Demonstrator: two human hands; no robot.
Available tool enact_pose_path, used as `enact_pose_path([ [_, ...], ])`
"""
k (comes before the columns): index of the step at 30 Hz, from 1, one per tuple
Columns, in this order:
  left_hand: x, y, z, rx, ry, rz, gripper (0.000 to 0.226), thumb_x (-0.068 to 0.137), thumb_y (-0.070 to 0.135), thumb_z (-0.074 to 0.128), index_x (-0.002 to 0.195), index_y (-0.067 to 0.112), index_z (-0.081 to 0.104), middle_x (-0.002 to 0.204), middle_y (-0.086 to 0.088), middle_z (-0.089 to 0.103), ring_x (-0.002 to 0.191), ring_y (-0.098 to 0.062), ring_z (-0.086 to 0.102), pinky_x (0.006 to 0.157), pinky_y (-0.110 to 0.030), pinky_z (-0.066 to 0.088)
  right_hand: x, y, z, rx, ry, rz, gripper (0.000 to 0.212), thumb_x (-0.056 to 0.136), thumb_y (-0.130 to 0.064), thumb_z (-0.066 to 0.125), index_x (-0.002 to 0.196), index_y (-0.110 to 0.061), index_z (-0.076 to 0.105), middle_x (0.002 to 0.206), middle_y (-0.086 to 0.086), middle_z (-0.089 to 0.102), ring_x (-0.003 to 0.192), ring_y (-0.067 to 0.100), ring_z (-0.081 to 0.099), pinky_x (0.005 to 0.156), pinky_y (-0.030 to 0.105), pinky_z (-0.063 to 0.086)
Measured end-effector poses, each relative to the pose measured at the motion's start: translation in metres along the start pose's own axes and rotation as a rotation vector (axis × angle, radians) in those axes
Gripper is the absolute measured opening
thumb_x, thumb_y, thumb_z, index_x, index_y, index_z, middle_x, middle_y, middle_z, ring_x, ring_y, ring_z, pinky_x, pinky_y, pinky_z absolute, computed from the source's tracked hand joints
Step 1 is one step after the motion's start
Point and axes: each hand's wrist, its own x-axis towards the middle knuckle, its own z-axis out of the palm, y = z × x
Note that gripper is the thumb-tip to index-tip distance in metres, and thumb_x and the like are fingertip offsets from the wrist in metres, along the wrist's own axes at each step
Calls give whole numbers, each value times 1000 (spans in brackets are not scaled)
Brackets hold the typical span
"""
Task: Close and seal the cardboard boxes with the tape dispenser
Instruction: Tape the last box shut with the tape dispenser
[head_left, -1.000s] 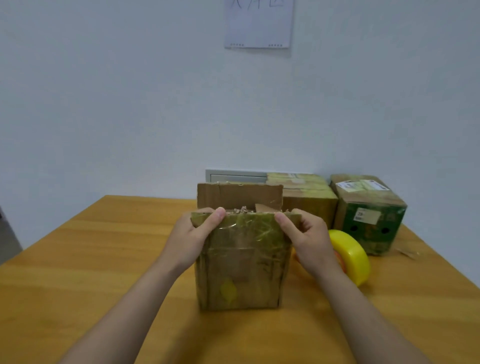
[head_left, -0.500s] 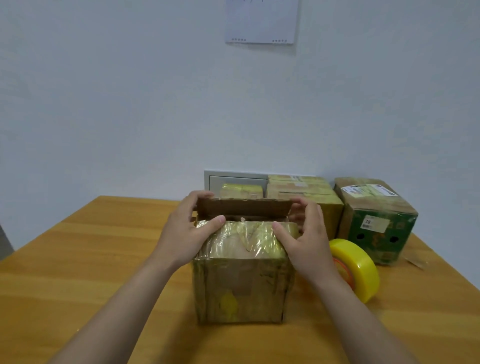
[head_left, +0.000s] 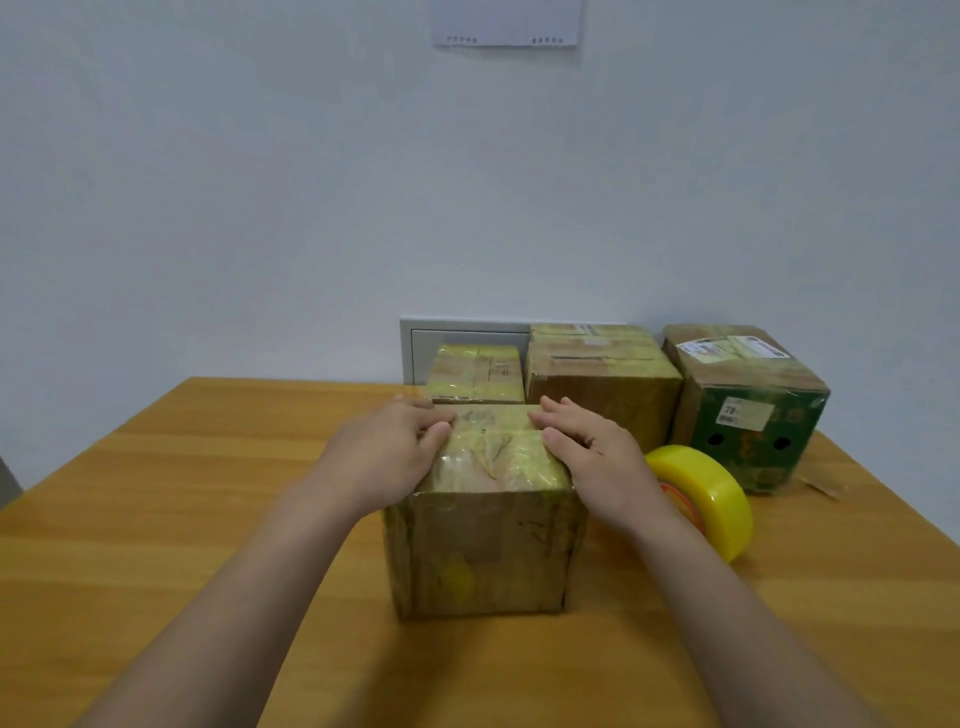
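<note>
A: Position of the brown cardboard box wrapped in yellowish tape (head_left: 483, 545)?
B: Mid-table on the light wooden table (head_left: 156, 519), upright, top flaps folded flat.
A: Hands?
B: Left hand (head_left: 384, 452) lies on the top's left edge, right hand (head_left: 592, 452) on its right edge. Fingers of both are fairly straight, pressing the flaps, gripping nothing.
A: Tape?
B: The yellow roll of tape (head_left: 711, 493) stands on edge just right of the box, untouched. A row of three taped cardboard boxes (head_left: 602, 384) sits behind, by the wall.

"78" is printed on the white label (head_left: 744, 414), front of green box (head_left: 768, 460). Txt on its top shipping label (head_left: 727, 347) can't be read.
</note>
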Motion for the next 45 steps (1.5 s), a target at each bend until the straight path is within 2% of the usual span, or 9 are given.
enact_pose_path([
  [4, -3, 24, 9, 148, -188, -28, 69, 102, 68, 13, 165, 37, 11, 173, 6, -1, 159, -24, -8, 127, -49, 7, -2, -10, -10, -130, -253, 65, 47, 111, -37, 36, 158, -33, 34, 169, -14, 13, 157, 13, -2, 125, 39, 6],
  [9, 1, 30, 13, 292, -246, -80, 91, 83, 89, 3, 162, 45, -3, 173, -3, -8, 159, -32, -11, 127, -56, 5, 2, -19, -23, -336, -451, 145, 63, 109, -49, 32, 163, -32, 6, 170, -6, -15, 156, 22, -17, 127, 45, -3],
  [16, -1, 31, 11, 264, -258, -39, 98, 71, 90, 1, 160, 51, -2, 173, -3, -6, 159, -34, -6, 126, -52, 6, -4, 14, -65, -474, 248, 258, 78, 89, -62, 62, 152, -23, 39, 152, 3, 48, 139, 27, 45, 107, 50, 47],
  [19, 0, 34, 11, 248, -255, -26, 98, 72, 89, 3, 161, 50, 2, 174, -3, -2, 159, -34, -4, 126, -51, 7, -13, 38, -93, -557, 172, 499, 84, 77, -75, 67, 133, -15, 54, 122, 8, 62, 108, 27, 62, 85, 42, 52],
  [23, 1, 41, 14, 235, -249, -1, 97, 73, 89, 5, 161, 50, 5, 174, -1, 1, 159, -33, -2, 126, -51, 10, -33, 66, -99, -309, 71, 625, 60, 67, -65, 84, 72, -14, 53, 70, 5, 46, 63, 19, 46, 59, 36, 34],
  [32, 3, 41, 20, 182, -202, 35, 58, 107, 57, 10, 163, 44, 11, 174, -3, 2, 159, -31, -2, 128, -47, 1, -44, 53, -105, 185, 347, 378, 33, 75, -31, 89, 91, -7, 74, 85, 6, 71, 82, 28, 65, 66, 36, 46],
  [37, 3, 49, 22, -241, -34, -44, 55, 103, 41, 58, 152, 22, 45, 157, -3, 46, 145, -27, 39, 118, -44, 34, -32, -3, -130, 406, 322, 13, 28, 73, -34, 87, 92, -16, 77, 90, 3, 78, 82, 22, 72, 70, 35, 57],
  [42, -2, 51, 23, -809, 47, -160, 60, 94, 3, 71, 145, 26, 47, 134, 5, 59, 116, -13, 59, 77, -24, 52, -8, -50, -121, 487, 116, -86, 101, 61, -72, 82, 91, 21, 57, 81, 25, 54, 68, 33, 52, 63, 41, 47],
  [45, -5, 39, 17, -1003, 65, -183, 64, 90, -14, 64, 138, 27, 53, 122, 9, 67, 112, -8, 62, 77, -30, 56, 6, -54, -104, 472, 2, -89, 111, 66, -78, 77, 84, 26, 44, 81, 24, 41, 74, 34, 41, 65, 53, 36],
])
